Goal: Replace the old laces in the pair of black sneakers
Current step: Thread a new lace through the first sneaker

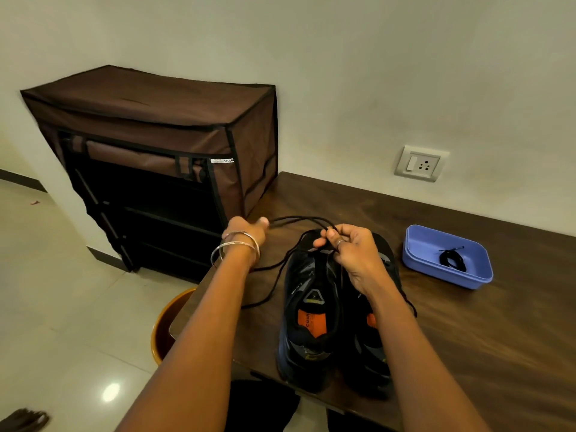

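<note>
2 black sneakers (314, 310) side by side on desk (467, 322), lower center. Left hand (249, 232) grips black lace (296, 219) pulled left; right hand (349, 251) pinches same lace over sneaker toes. Blue tray (414, 244) at right holds coiled laces (452, 260).

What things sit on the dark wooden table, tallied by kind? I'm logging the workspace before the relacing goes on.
Black sneakers with orange insoles: 2
Loose black laces: 1, gripped by the left hand and pinched by the right hand
Blue plastic trays: 1
Coiled black lace bundles in the tray: 1
Total: 5
</note>
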Demonstrator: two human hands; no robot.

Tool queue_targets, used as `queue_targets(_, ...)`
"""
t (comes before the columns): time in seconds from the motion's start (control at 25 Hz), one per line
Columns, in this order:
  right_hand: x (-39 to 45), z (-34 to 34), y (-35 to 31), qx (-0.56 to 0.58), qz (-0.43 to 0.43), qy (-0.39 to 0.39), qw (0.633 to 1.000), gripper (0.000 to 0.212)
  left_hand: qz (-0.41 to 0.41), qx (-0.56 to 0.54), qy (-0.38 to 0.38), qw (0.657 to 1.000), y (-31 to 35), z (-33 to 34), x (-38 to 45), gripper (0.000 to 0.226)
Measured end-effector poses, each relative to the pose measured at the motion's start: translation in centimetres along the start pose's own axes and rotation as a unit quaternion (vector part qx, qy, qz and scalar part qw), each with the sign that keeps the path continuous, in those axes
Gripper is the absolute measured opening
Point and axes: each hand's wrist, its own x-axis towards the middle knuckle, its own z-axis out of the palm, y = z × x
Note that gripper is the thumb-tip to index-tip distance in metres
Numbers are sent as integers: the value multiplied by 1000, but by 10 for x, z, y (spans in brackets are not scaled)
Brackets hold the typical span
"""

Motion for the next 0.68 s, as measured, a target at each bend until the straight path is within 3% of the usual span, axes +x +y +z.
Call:
queue_targets(0.04,2,2,-1,15,15,31,999,21,18,128,8,992,-6,1,-3,51)
queue_targets(0.08,3,5,-3,34,30,57,997,23,44,188,3,981,-10,4,-7,53)
queue_targets(0.24,0,13,-9,41,34,92,994,25,127,128,-177,968,-10,35,-35,39)
queue_targets(0.4,-7,17,-29,67,11,95,993,25,175,241,-147,943,-9,54,-50,49)
queue_targets(0.68,-38,16,-118,210,-118,111,964,14,137,225,-138,955,-17,51,-38,66)
